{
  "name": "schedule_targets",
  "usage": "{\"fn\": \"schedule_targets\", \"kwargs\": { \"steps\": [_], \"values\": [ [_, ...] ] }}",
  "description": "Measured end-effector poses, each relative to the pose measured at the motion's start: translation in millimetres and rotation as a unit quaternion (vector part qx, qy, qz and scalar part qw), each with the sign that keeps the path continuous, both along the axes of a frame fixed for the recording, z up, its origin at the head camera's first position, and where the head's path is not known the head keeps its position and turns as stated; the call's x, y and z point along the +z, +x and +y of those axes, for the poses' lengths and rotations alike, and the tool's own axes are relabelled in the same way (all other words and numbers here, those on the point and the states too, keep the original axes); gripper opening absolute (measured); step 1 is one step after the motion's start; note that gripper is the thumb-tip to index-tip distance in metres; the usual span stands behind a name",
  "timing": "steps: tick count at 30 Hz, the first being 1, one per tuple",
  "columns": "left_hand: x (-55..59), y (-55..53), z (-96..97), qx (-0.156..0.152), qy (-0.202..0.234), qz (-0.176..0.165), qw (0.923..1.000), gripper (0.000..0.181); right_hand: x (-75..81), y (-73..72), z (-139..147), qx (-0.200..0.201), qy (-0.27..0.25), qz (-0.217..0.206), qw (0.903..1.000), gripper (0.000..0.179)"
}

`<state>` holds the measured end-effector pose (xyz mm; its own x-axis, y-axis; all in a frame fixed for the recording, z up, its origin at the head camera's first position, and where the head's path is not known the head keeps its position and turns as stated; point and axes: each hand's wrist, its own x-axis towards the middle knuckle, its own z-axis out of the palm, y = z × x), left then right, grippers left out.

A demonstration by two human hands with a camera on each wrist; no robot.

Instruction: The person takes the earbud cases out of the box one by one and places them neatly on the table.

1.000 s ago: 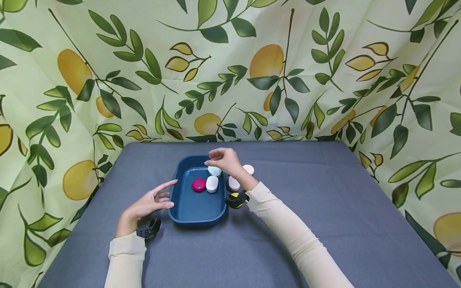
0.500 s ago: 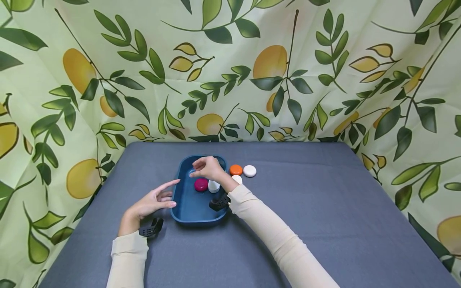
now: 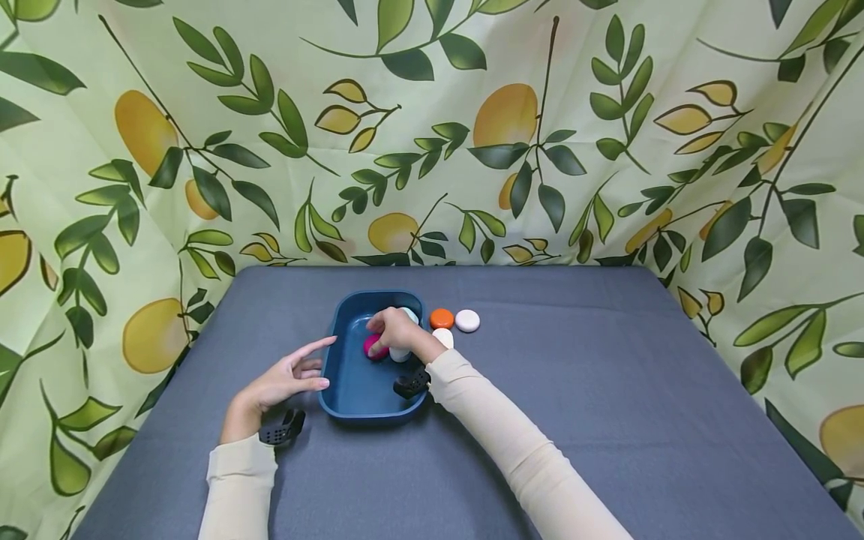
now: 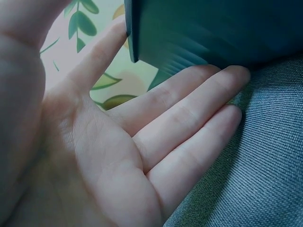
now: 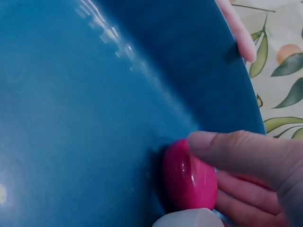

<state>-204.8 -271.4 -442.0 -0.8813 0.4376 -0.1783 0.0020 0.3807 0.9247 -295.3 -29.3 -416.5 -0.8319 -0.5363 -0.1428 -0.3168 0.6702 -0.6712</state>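
A glossy pink rounded piece, soap-like in shape (image 5: 187,177), lies in a blue rectangular tub (image 3: 374,397). My right hand (image 3: 397,328) reaches over the tub's right wall and pinches this piece, thumb on one side and fingers on the other. Beside it in the tub sits a white piece (image 3: 400,355), partly covered by the hand. A pale mint piece (image 3: 411,314) shows behind the knuckles. At the tub's left wall my left hand (image 3: 286,379) rests with fingers extended, the fingertips against the outside.
On the grey cloth-covered table (image 3: 574,390), right of the tub, lie an orange round piece (image 3: 442,319), a white round piece (image 3: 467,321) and another whitish piece (image 3: 443,337) partly hidden by the right wrist. A leaf-and-fruit patterned curtain (image 3: 432,90) hangs behind.
My right hand has come left from the tub's far right corner, then down onto the pink piece, uncovering the orange one outside. The left hand stays at the tub wall.
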Motion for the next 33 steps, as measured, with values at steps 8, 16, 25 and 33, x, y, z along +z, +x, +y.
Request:
{"fn": "schedule_targets", "kwargs": {
  "steps": [8,16,25,33],
  "values": [
    [-0.4,0.4,-0.1,0.006,-0.001,-0.004,1.0000,0.078,-2.8,-0.4,-2,0.017,0.036,0.008,0.9992,0.053],
    [0.7,0.1,0.4,0.008,-0.002,-0.003,1.0000,0.077,-3.7,-1.6,-3,0.011,0.050,0.017,0.9985,0.051],
    [0.7,1.1,1.6,0.009,-0.005,-0.007,0.9999,0.077,0.1,-1.3,-2,0.014,0.033,0.051,0.9981,0.047],
    [0.4,0.4,0.9,0.007,-0.006,-0.005,0.9999,0.075,10.5,1.5,2,0.001,0.002,0.045,0.9990,0.048]
  ]
}}
